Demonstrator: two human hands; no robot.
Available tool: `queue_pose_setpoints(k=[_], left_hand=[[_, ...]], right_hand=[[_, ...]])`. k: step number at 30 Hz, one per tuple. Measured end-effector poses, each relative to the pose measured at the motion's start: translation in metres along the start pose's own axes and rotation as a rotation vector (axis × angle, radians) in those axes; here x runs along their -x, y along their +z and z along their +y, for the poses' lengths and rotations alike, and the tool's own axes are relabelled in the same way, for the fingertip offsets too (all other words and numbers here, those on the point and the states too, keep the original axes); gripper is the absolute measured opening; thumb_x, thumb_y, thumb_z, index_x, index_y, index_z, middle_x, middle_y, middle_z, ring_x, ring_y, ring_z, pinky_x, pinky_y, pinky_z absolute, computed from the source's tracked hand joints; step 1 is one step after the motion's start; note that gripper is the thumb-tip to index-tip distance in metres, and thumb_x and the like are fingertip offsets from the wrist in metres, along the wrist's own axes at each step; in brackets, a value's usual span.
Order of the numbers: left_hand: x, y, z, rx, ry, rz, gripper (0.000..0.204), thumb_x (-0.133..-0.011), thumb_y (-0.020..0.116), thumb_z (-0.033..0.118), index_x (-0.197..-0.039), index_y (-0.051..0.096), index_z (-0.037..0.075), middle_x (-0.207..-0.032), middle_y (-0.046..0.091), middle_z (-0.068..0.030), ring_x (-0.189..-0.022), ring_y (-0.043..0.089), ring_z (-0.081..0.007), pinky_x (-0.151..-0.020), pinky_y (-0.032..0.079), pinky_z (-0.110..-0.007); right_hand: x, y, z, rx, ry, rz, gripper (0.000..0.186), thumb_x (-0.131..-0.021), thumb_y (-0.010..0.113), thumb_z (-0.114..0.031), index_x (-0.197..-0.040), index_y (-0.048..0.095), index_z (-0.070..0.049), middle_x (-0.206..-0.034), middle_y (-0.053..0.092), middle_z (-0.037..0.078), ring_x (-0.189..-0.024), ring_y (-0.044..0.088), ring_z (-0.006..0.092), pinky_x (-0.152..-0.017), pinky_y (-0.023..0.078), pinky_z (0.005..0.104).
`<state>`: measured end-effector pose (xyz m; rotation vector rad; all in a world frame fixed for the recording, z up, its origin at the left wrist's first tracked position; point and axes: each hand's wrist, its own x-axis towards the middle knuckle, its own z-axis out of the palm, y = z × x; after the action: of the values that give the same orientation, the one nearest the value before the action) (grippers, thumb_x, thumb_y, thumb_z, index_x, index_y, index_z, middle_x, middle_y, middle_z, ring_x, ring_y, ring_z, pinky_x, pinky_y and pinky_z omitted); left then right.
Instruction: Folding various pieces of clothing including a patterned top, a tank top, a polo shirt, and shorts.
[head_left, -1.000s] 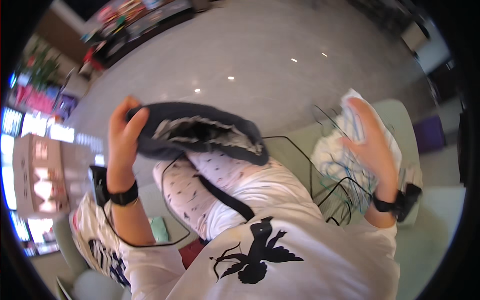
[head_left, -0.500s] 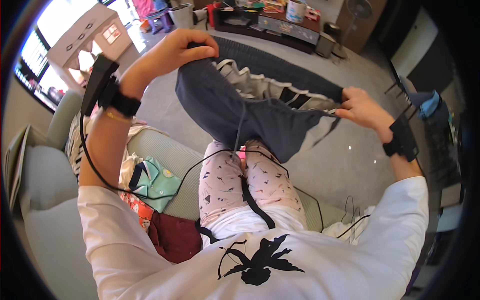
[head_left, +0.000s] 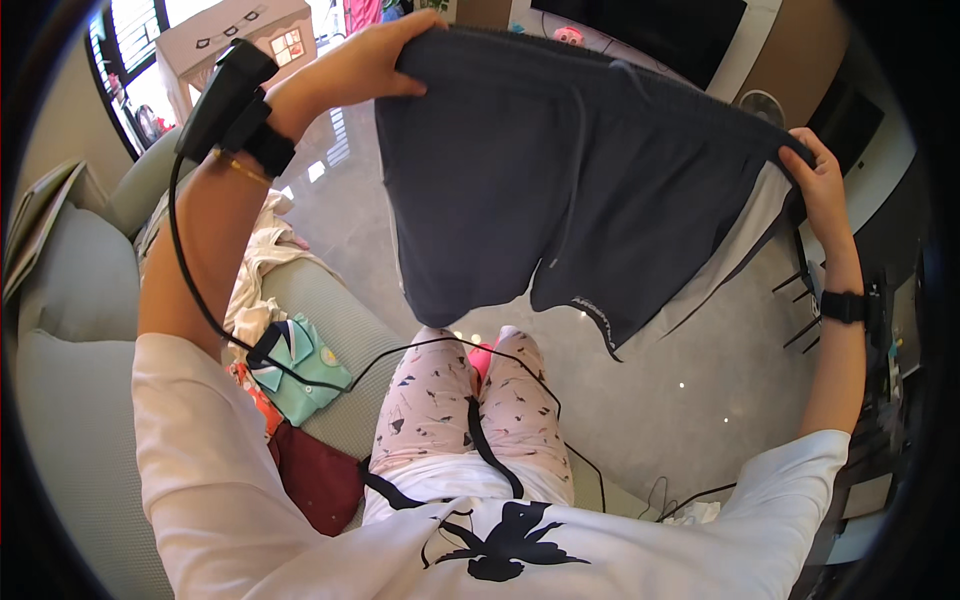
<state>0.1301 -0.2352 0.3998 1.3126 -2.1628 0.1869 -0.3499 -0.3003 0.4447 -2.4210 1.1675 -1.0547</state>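
Note:
Dark grey shorts hang spread out in front of me, held up by the two ends of the waistband. My left hand pinches the upper left corner, thumb on the near side. At the opposite corner my right hand grips the waistband. A drawstring dangles down the front, and a white panel shows on the right leg's side. The hems hang just beyond my knees. Both wrists wear black bands, and a cable runs from the left one across my lap.
On the green-grey sofa at my left lie a folded mint polo shirt, a dark red garment and a cream-coloured pile of clothes. A play house, a television and a fan stand farther off.
Both hands have risen and moved apart, the right one farther outward. The shorts have gone from sagging with the waist opening showing to hanging stretched with their front facing me.

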Motion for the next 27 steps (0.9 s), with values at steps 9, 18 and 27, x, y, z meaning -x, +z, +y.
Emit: queue_pose_setpoints(k=[9, 18, 27], left_hand=[[-0.002, -0.041, 0.015, 0.628, -0.074, 0.134, 0.052, -0.068, 0.066, -0.003, -0.113, 0.042, 0.002, -0.099, 0.052, -0.0062, -0.090, 0.050, -0.0125, -0.081, 0.042, -0.025], [-0.057, 0.037, 0.068, 1.123, -0.431, 0.216, 0.049, -0.072, 0.062, 0.005, -0.117, 0.043, 0.004, -0.100, 0.057, -0.0119, -0.086, 0.060, -0.0214, -0.073, 0.050, -0.032], [-0.025, 0.098, 0.103, 1.135, 0.032, 0.499, 0.053, -0.082, 0.060, 0.020, -0.126, 0.036, 0.004, -0.122, 0.045, -0.0166, -0.109, 0.049, -0.0206, -0.090, 0.041, -0.032]], right_hand=[[-0.015, -0.029, -0.011, -0.372, -0.120, 0.237, 0.010, -0.088, 0.054, -0.015, -0.089, 0.054, -0.005, -0.088, 0.057, -0.002, -0.082, 0.052, 0.0049, -0.074, 0.040, 0.0194], [-0.065, 0.079, -0.044, -0.745, 0.088, 0.245, 0.037, -0.083, 0.059, -0.032, -0.096, 0.053, 0.002, -0.084, 0.059, 0.008, -0.076, 0.057, 0.0158, -0.065, 0.047, 0.0305], [-0.069, 0.140, -0.078, -0.556, -0.036, 0.424, 0.055, -0.068, 0.068, -0.008, -0.114, 0.041, 0.003, -0.095, 0.055, 0.011, -0.077, 0.058, 0.0184, -0.065, 0.050, 0.0291]])
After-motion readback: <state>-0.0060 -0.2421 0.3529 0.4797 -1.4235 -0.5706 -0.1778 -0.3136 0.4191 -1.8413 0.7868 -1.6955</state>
